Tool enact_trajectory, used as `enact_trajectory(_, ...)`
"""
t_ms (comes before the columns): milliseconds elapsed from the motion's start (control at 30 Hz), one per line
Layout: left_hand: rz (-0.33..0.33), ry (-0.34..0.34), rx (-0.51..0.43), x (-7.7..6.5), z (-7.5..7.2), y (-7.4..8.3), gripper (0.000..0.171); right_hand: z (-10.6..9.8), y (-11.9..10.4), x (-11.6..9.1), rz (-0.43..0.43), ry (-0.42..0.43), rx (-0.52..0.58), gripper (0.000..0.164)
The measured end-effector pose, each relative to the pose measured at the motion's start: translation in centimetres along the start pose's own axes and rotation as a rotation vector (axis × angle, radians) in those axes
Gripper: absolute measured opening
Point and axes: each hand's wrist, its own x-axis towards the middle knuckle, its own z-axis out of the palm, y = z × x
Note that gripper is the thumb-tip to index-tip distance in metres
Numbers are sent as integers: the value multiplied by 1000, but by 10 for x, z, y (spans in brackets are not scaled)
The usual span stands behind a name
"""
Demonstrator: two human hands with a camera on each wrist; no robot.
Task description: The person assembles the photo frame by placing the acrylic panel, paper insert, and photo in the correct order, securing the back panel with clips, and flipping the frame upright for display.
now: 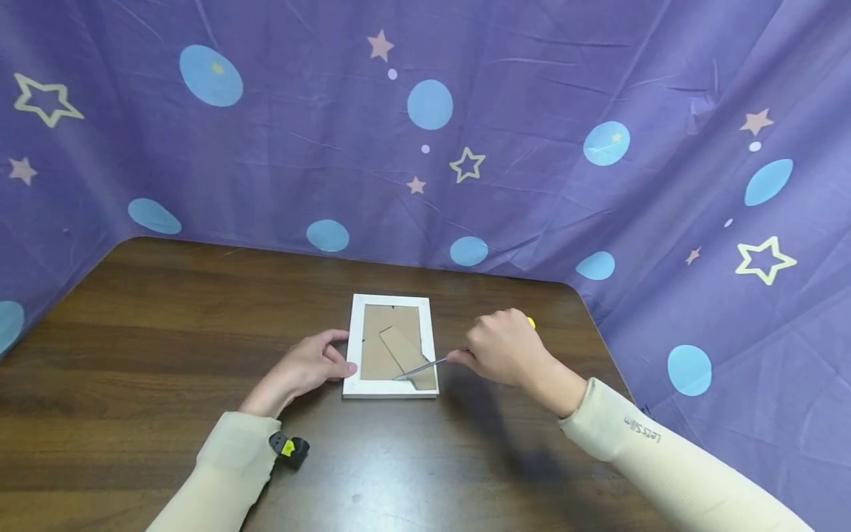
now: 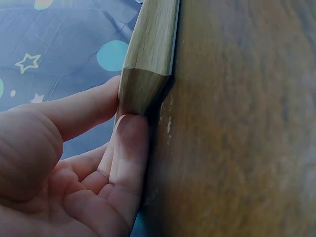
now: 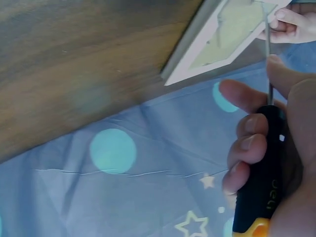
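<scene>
A white picture frame [image 1: 355, 325] lies back side up on the table, with a brown backing board [image 1: 375, 351] and a slanted stand flap [image 1: 399, 347]. At its left edge, my left hand [image 1: 312, 366] pinches the frame, thumb on the rim near the lower left. The left wrist view shows those fingers on the frame's wood-coloured side [image 2: 150, 44]. My right hand [image 1: 505, 347] grips a screwdriver [image 3: 259, 168] by its black and yellow handle. Its thin metal shaft [image 1: 425, 366] points left across the frame, the tip at the backing's lower edge, near the flap.
The dark wooden table [image 1: 166, 355] extends around the frame on all sides. Behind it and along both sides hangs a purple curtain [image 1: 279, 170] with stars and blue dots. A small black and yellow device [image 1: 290, 449] sits at the left wrist.
</scene>
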Motion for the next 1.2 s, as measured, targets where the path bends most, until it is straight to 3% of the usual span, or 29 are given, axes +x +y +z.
enact_trajectory(333, 3, 11, 11, 0, 0, -1, 80, -20, -10, 27, 71, -144, -19, 61)
enact_trajectory(533, 9, 9, 13, 0, -2, -1, 81, -22, -8, 38, 106, -286, 23, 60)
enact_trajectory(1000, 13, 12, 12, 0, 1, -3, 80, -11, 2, 57, 132, -645, 62, 54)
enact_trajectory(1200, 15, 9, 9, 0, 1, 0, 80, -3, 6, 55, 149, -711, 76, 55)
